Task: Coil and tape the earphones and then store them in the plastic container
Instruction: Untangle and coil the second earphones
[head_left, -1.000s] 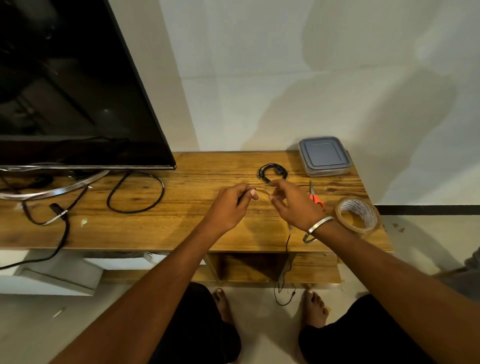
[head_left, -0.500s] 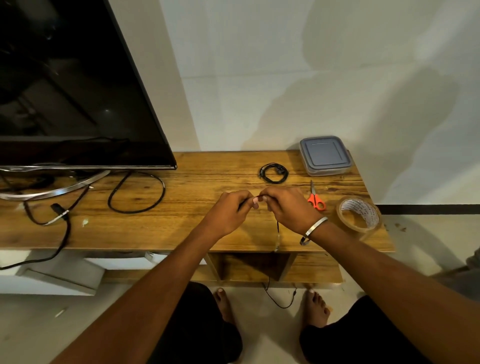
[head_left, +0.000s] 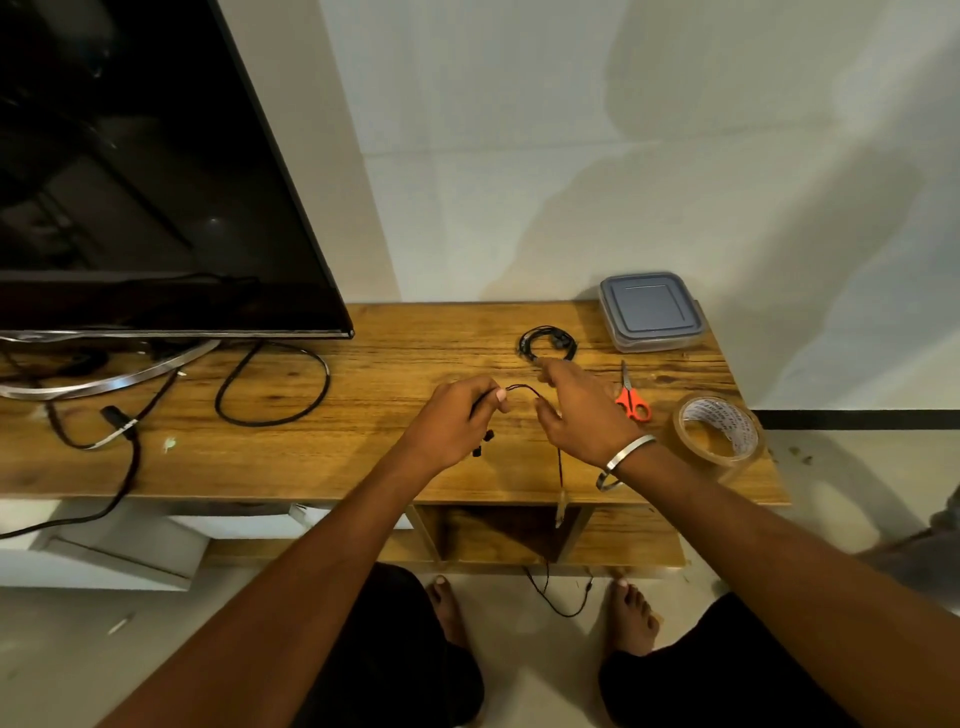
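Left hand: our left hand pinched the thin black earphone cable.
Right hand: our right hand held it too.
Tip: we judged small, even loops best.

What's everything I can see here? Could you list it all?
Earphones: 1, black, held between both hands, cord hanging off table front
Coiled earphones: 1, black, table, left of container
Container: 1, clear with grey lid, lid on, back right corner
Scissors: 1, orange handles, right of hands
Tape: 1 roll, brown, right edge
Table: 1, wood
TV: 1, black, left
Cables: several, black, under TV
Left hand: grips cord
Right hand: pinches cord, silver bangle
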